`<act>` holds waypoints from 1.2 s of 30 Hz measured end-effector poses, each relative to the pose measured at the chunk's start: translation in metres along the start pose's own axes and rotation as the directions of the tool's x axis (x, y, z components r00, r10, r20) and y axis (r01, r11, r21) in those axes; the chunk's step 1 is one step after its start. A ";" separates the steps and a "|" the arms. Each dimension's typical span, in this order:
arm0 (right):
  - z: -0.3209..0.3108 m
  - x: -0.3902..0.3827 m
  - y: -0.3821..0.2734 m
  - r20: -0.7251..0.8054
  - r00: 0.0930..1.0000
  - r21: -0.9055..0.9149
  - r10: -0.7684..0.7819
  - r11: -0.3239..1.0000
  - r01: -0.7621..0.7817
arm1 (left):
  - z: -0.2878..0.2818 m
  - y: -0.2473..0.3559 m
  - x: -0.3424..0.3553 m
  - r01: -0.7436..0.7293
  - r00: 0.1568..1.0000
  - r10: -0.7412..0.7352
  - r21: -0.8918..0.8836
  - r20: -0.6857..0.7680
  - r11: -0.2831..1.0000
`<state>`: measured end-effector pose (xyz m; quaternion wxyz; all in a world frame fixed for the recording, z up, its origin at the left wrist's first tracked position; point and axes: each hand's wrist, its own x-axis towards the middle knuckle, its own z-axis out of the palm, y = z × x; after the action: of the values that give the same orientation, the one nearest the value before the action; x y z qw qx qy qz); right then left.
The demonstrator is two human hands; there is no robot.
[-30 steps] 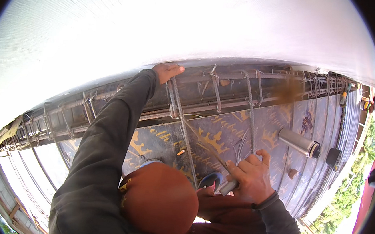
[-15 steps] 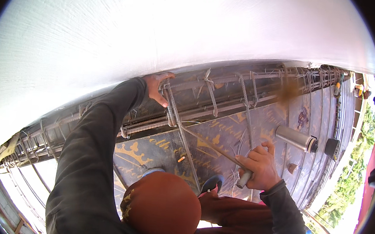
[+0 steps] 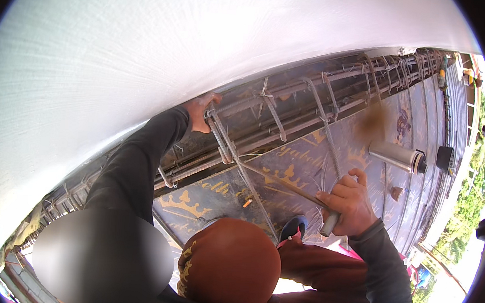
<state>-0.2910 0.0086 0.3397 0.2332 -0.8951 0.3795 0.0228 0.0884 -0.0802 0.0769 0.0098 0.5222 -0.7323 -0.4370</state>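
My left hand [image 3: 201, 113] reaches far forward to a cage of ribbed steel bars and is closed around a rebar stirrup [image 3: 219, 133] at its upper corner. Part of the fingers is hidden behind the steel. My right hand [image 3: 352, 205] is closed around a thin metal rod [image 3: 286, 184] with a short grey tube-like handle [image 3: 330, 223] at the near end. The rod slants up left, its far end meeting the lower part of that stirrup; whether it hooks on is not clear.
The cage lies along a large white surface [image 3: 218, 34]. Below it are dark boards [image 3: 309, 175] with yellow crown prints. A steel bottle [image 3: 392, 155], a black lid-like piece [image 3: 445, 159] and a small orange object [image 3: 247, 203] lie there. My bent knee [image 3: 230, 260] is close.
The view has tilted, so the cage slants more steeply. Both hands keep their places on the stirrup and the rod; the fingers of my left hand look drawn in more tightly.
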 end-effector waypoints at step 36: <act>-0.018 0.023 -0.037 0.022 0.999 -0.058 0.032 0.998 -0.031 | 0.020 -0.009 0.009 0.080 0.995 -0.085 -0.115 -0.043 0.990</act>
<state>-0.2513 0.0074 0.3659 0.2113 -0.8950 0.3900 0.0475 0.0816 -0.0755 0.0547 0.0388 0.5610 -0.6837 -0.4652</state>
